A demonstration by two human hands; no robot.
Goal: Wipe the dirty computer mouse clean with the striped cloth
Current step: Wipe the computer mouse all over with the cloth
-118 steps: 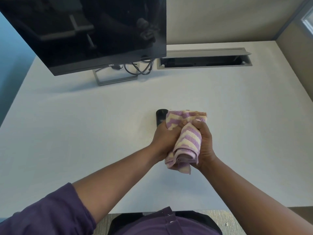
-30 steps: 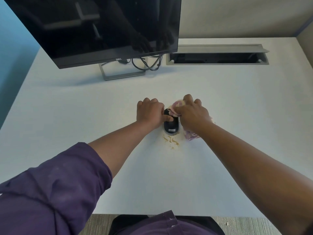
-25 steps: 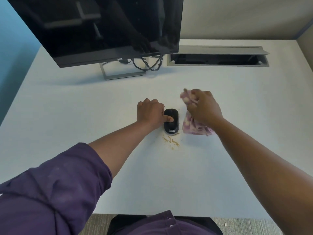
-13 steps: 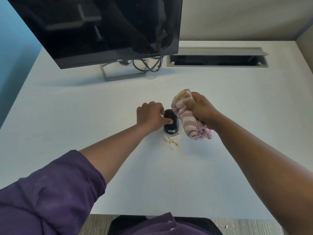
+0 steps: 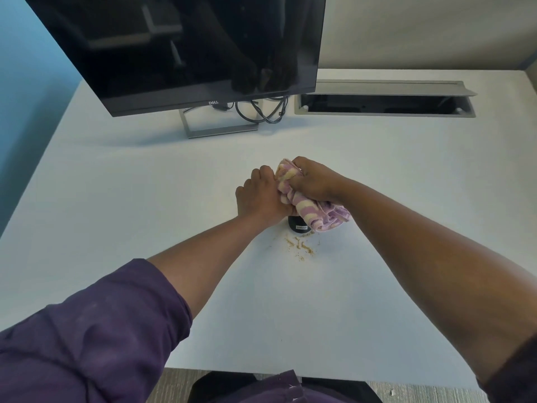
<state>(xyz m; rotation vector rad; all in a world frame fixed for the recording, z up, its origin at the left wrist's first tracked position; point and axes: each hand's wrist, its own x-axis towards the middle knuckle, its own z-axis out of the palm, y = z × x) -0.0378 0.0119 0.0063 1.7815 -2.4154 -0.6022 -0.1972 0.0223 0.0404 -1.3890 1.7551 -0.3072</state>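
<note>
The cloth (image 5: pixel 311 210) is striped lilac and pale yellow; the mouse (image 5: pixel 297 227) is black with a small white label; the crumbs (image 5: pixel 300 247) are tan; the tabletop (image 5: pixel 145 193) is white; the monitor (image 5: pixel 186 48) is black on a grey stand (image 5: pixel 218 126); the sleeve (image 5: pixel 87 338) is dark purple; the wall (image 5: pixel 29 53) is blue.

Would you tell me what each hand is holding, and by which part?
The right hand grips the bunched cloth by its upper end. The left hand holds the mouse at its left side.
</note>
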